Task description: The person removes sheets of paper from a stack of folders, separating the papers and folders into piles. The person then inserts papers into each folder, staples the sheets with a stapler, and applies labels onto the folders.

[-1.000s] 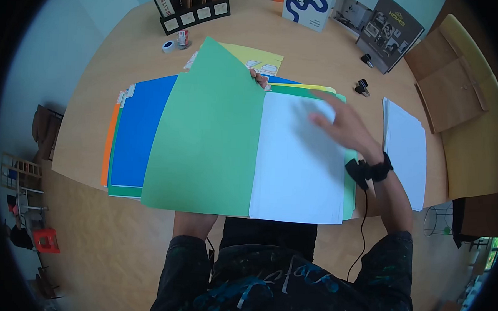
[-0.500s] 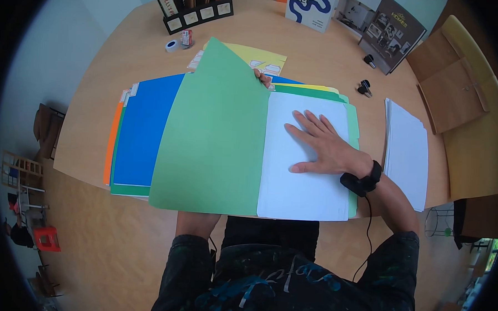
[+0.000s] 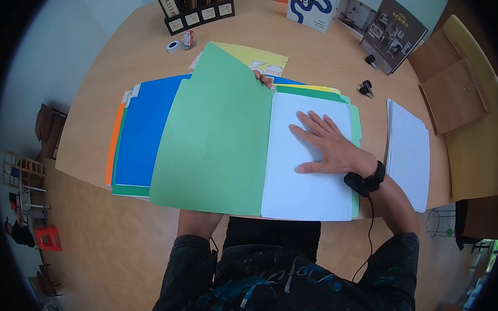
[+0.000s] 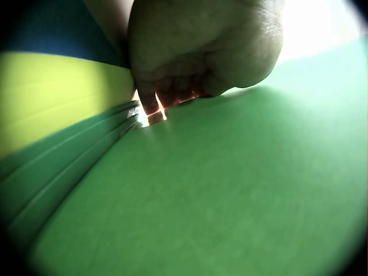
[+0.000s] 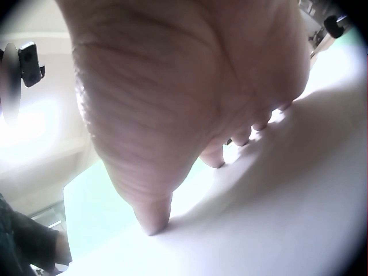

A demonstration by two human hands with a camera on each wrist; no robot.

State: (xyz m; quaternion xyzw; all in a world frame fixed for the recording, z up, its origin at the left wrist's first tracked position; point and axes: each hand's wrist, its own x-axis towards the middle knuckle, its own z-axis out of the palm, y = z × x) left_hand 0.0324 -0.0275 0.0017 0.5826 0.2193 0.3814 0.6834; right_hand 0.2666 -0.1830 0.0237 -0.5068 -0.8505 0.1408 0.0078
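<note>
A light green folder lies spread open in the middle of the table, its left cover raised at a slant. Behind that cover my left hand is mostly hidden in the head view; its curled fingers grip the cover's upper edge, with the fingertips showing there. White sheets fill the folder's right side. My right hand rests on them palm down, fingers spread; the right wrist view has its fingertips touching the paper. Under the folder lie a blue folder and green, yellow and orange ones.
A stack of white paper lies to the right. Further back are a yellow sheet, a tape roll, a small red-and-white box, black clips, a black book holder and standing books.
My right hand has come down from above the white sheets and now rests flat on them. My left hand keeps its grip on the green cover, which has dipped slightly.
</note>
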